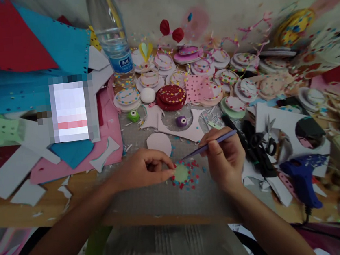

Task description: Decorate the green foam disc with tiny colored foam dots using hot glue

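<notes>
My left hand (145, 167) rests on the grey mat with its fingers curled, pinching the left edge of a small pale green foam disc (181, 173). Tiny red and blue paper dots (191, 178) lie scattered round the disc. My right hand (225, 160) is closed on a thin purple stick (211, 144), held like a pen. The stick's tip points down-left to just above the disc.
Decorated round foam pieces (171, 96) crowd the table's back. A water bottle (112, 36) stands at back left beside blue, red and pink foam sheets (56, 46). Black scissors (264, 143) and a blue glue gun (302, 182) lie right. Two small punches (181, 121) sit nearby.
</notes>
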Demonstrator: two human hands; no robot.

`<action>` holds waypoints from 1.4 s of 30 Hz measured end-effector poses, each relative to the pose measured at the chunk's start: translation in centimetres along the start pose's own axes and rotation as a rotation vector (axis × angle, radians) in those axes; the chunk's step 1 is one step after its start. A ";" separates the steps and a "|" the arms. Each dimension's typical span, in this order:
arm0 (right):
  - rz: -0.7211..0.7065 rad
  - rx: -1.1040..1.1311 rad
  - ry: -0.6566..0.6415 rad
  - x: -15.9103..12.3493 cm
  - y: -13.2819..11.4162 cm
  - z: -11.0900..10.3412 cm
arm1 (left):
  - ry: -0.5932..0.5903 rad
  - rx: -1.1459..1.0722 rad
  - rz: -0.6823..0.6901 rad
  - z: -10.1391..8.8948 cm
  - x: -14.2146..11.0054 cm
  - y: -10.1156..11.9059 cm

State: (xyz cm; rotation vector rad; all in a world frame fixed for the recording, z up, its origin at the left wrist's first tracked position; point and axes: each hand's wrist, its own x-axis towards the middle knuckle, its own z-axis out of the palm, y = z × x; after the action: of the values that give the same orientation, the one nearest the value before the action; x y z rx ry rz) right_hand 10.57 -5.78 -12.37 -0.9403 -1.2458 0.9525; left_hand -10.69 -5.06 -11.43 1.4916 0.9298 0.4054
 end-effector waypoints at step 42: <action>-0.127 -0.087 -0.138 0.3 -0.5 -0.1 | 0.049 -0.092 -0.026 0.1 0.3 -0.5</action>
State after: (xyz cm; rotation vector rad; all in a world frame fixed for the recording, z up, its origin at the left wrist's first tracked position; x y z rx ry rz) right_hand 10.71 -5.66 -11.83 -0.8633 -1.4562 0.8809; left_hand -10.61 -4.90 -11.99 1.3900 0.9564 0.4618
